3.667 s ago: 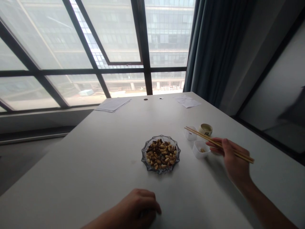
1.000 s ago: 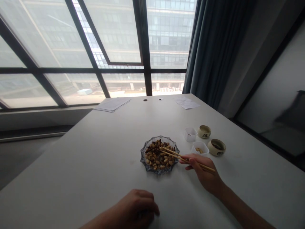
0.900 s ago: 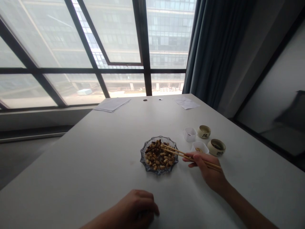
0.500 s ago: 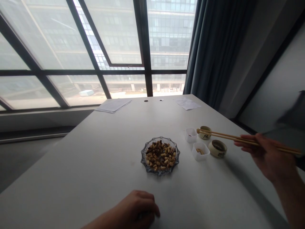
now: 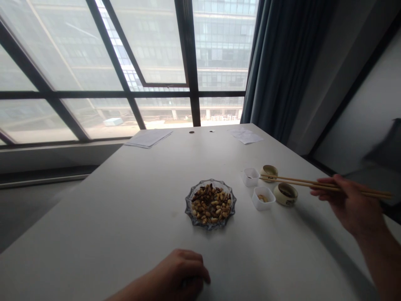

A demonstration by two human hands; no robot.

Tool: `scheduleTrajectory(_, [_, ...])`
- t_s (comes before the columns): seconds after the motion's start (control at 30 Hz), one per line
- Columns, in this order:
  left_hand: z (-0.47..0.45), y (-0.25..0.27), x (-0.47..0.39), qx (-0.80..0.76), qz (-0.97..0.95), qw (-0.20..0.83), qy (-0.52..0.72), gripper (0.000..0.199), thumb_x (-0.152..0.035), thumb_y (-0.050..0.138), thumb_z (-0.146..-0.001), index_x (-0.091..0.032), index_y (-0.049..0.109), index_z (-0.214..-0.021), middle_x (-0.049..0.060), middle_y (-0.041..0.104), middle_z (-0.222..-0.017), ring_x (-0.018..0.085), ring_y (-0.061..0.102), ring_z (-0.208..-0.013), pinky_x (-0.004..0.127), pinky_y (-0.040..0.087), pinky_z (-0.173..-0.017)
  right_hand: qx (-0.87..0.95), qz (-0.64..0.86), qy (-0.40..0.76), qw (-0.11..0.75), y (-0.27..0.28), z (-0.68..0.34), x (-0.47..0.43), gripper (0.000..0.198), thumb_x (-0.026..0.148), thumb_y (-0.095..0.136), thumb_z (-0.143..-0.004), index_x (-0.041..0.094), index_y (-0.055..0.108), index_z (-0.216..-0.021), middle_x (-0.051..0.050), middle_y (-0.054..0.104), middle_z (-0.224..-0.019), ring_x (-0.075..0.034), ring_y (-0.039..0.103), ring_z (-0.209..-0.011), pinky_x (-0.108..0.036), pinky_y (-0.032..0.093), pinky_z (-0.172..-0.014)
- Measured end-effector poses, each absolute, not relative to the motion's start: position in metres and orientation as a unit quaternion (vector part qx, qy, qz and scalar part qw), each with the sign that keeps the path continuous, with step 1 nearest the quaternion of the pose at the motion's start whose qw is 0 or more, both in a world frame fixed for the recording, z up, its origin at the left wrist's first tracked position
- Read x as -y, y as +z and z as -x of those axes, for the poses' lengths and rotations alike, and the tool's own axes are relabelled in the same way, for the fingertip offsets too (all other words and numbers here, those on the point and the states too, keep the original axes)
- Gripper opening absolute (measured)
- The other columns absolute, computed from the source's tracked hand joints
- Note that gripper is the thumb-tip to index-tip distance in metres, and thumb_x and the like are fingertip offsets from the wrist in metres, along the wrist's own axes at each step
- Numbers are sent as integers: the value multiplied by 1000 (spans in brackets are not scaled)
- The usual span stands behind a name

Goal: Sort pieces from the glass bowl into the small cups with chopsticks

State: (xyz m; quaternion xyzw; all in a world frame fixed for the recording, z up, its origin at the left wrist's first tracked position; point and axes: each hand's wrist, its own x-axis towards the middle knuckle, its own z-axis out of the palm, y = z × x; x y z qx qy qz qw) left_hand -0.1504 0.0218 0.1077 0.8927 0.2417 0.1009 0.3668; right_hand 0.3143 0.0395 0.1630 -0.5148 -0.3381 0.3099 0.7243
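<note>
My right hand (image 5: 354,207) is closed around a pair of wooden chopsticks (image 5: 297,181). Their tips reach left past the far ceramic cup (image 5: 268,168), near the far clear plastic box (image 5: 251,180), and no nut shows between them. In the near plastic box (image 5: 260,205) lie a few pale pieces. Beside it stands the near ceramic cup (image 5: 285,200), with dark contents. A scalloped glass bowl (image 5: 189,211) holds mixed nuts and dark seeds (image 5: 213,205). My left hand (image 5: 184,271) rests on the table in front of the bowl, fingers curled in.
The white table (image 5: 131,200) runs up to a large window. Sheets of paper (image 5: 148,138) lie at its far left, and another paper (image 5: 246,136) at the far right. A dark curtain (image 5: 278,67) hangs beyond the right edge.
The chopstick tips have dropped slightly. A small pale lump at the tips earlier no longer shows there; where it went I cannot tell. My left hand has stayed put.
</note>
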Motion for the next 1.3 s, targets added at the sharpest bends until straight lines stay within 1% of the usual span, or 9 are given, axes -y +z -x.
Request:
scheduleTrajectory(0.13, [150,108,-22,-243,-890,373,101,34,-7,58,-86,-26,74,-109,3,73,-96,16,70,-86,21,51,-82,379,497,351,697,156,-283,-44,37,52,88,-73,15,81,-75,-10,78,-65,-20,75,-51,-21,60,-45])
scheduleTrajectory(0.2, [151,108,-22,-243,-890,373,101,34,-8,58,-87,-26,74,-110,3,73,-96,17,70,-86,22,51,-82,418,495,378,661,150,-262,-46,43,56,86,-76,14,81,-78,-12,79,-67,-23,76,-54,-24,62,-48])
scheduleTrajectory(0.37, [151,105,-22,-243,-893,365,104,33,-8,58,-87,-26,74,-109,3,73,-95,16,69,-86,22,50,-81,521,488,410,567,136,-215,-44,48,60,73,-89,13,82,-90,-15,82,-81,-28,82,-72,-30,67,-60])
scheduleTrajectory(0.6, [150,105,-23,-231,-897,361,105,29,-11,57,-89,-25,73,-108,5,73,-95,17,69,-84,22,51,-80,548,460,434,548,128,-179,-44,46,61,69,-92,17,82,-92,-13,83,-85,-27,82,-79,-30,67,-63])
scheduleTrajectory(0.77, [151,105,-23,-231,-898,360,105,30,-10,58,-88,-26,73,-109,4,73,-96,17,69,-86,22,51,-81,555,460,449,529,120,-170,-45,48,62,66,-94,16,82,-98,-15,83,-94,-28,82,-87,-32,68,-66])
scheduleTrajectory(0.93, [151,105,-23,-232,-898,360,101,31,-9,57,-88,-26,73,-109,3,72,-95,16,69,-85,21,50,-80,537,462,438,553,114,-168,-46,46,59,66,-96,15,82,-96,-15,83,-91,-28,82,-84,-32,69,-65])
scheduleTrajectory(1.03, [151,104,-23,-233,-899,356,101,31,-9,58,-88,-26,73,-109,4,72,-95,17,69,-85,22,50,-80,524,462,421,578,121,-175,-46,44,58,70,-93,16,82,-94,-14,83,-89,-29,82,-82,-33,69,-64])
scheduleTrajectory(1.17, [151,103,-23,-235,-898,357,105,30,-10,57,-89,-26,73,-108,4,72,-95,17,69,-85,22,50,-80,502,480,397,600,140,-206,-43,43,59,73,-90,17,84,-95,-14,83,-88,-31,82,-81,-35,70,-65])
scheduleTrajectory(1.3, [151,104,-23,-232,-897,361,109,28,-12,58,-90,-26,74,-108,4,73,-94,17,69,-85,22,50,-80,437,499,377,646,159,-251,-38,42,58,79,-85,16,84,-87,-14,82,-82,-29,82,-72,-30,68,-59])
